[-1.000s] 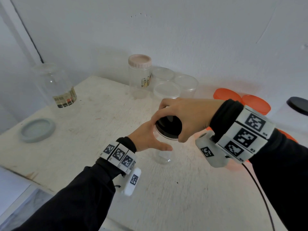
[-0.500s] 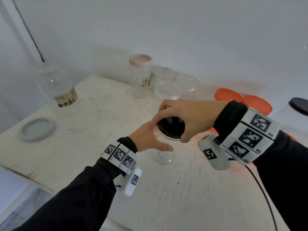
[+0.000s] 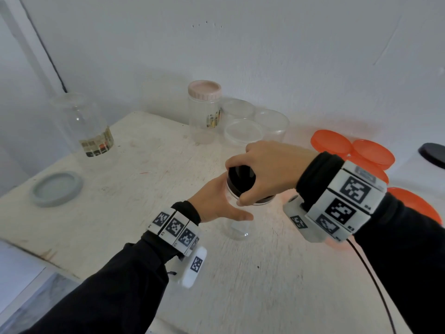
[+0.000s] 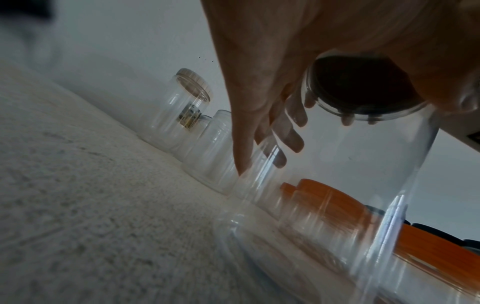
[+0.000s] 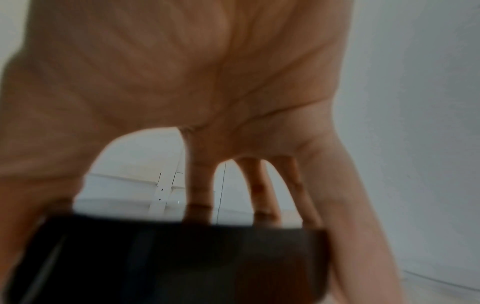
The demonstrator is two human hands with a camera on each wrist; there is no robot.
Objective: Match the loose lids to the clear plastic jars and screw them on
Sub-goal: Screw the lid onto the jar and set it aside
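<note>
A clear plastic jar (image 3: 237, 227) stands upright near the middle of the white table (image 3: 120, 189), with a black lid (image 3: 241, 178) sitting on its mouth. The right hand (image 3: 269, 169) comes down from above, its fingers and thumb curled around the rim of the black lid, gripping it. The left hand (image 3: 214, 203) wraps the side of the jar just under the lid, thumb across the near face and fingers (image 4: 291, 142) showing through the clear wall in the left wrist view. Behind, against the wall, a taller jar with a pink lid (image 3: 204, 90) stands beside a cluster of clear lidded tubs (image 3: 243, 133). To the right sit several jars with orange lids (image 3: 331, 143), partly hidden by the right wrist. On the left stand a large open clear jar (image 3: 81, 124) with a printed label and, nearer, a loose grey lid (image 3: 56, 188) lying flat on the table.
</note>
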